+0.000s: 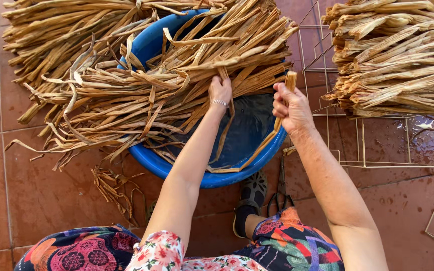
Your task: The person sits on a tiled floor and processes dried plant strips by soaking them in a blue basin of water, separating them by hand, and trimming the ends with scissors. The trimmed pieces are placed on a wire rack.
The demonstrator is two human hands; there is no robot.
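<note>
The right hand [291, 106] is clenched around one long dried leaf strip [281, 108], lifting it clear. The left hand [220, 92] pinches another strip [225, 125] from the pile [141, 95] draped over the blue basin [212, 173], whose water presumably softens them. Bundled strips [398, 55] rest on a wire rack [372, 150], likely to drain.

Basin [177, 168] floor under strips [126, 95]; right-hand bundle [398, 55] cut by frame edge.

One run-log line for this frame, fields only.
left hand: grips dried strips | right hand: holds one strip | blue basin: on tiled floor, water inside | wire rack: bundles on top
</note>
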